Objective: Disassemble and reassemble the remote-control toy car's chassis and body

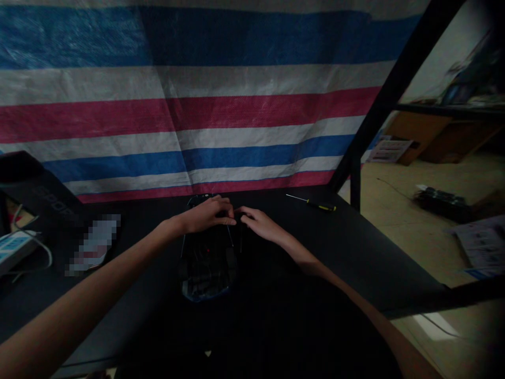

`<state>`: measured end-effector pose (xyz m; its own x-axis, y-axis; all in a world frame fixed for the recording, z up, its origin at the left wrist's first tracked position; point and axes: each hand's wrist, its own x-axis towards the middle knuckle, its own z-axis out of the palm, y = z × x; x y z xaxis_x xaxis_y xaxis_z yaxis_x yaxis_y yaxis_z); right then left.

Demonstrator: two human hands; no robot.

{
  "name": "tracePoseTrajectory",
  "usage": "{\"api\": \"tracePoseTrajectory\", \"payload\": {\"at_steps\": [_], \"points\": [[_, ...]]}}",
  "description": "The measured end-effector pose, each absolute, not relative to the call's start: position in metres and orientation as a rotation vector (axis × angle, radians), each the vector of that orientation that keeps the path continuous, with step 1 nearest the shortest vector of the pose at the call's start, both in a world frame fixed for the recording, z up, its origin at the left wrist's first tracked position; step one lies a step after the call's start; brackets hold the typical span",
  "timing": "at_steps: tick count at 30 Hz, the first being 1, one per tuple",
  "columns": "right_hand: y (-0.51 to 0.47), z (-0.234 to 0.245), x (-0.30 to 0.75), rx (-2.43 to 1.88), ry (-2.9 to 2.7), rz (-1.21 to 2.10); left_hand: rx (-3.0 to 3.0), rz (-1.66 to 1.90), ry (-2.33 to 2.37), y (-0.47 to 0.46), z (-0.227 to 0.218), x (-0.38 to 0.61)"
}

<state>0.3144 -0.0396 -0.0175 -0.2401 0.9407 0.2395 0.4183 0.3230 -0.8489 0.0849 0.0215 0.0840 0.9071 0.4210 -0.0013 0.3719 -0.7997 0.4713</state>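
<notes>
Reaching forward over the dark tabletop [355,247], I have both hands at the far end of a small dark device [207,263] that lies flat in front of me, its near end rounded with a bluish rim and a faint red spot showing on its upper face; the light is too dim for me to tell just what it is. My left hand [207,215] lies across the top of the device's far end with the fingers curled down onto it, touching it, though I cannot tell whether they actually grip anything. My right hand [258,221] rests just beside it on the right, fingers stretched toward the left hand so that the fingertips of the two nearly meet; whether something small is pinched between them is hidden in the dark. Farther right on the tabletop, well apart from my hands, lies a screwdriver [315,204] with a black and yellow handle and a thin shaft pointing left. To the left sit a black box [37,192] and a white power strip [16,247] with a cable. A tarp [189,105] striped blue, white and red hangs behind the tabletop
</notes>
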Motion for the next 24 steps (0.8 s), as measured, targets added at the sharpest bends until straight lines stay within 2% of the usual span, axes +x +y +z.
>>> {"api": "tracePoseTrajectory", "payload": {"at_steps": [11,18,24], "points": [[-0.034,-0.011,0.361,-1.354,-1.649,0.777,2.688,0.16,0.55,0.012,0.081,0.102],[-0.041,-0.005,0.362,-1.365,-1.613,0.809,2.539,0.657,0.809,0.015,0.075,0.056],[-0.044,-0.002,0.363,-1.332,-1.523,0.836,1.959,0.991,1.031,0.006,0.031,0.009]]}}
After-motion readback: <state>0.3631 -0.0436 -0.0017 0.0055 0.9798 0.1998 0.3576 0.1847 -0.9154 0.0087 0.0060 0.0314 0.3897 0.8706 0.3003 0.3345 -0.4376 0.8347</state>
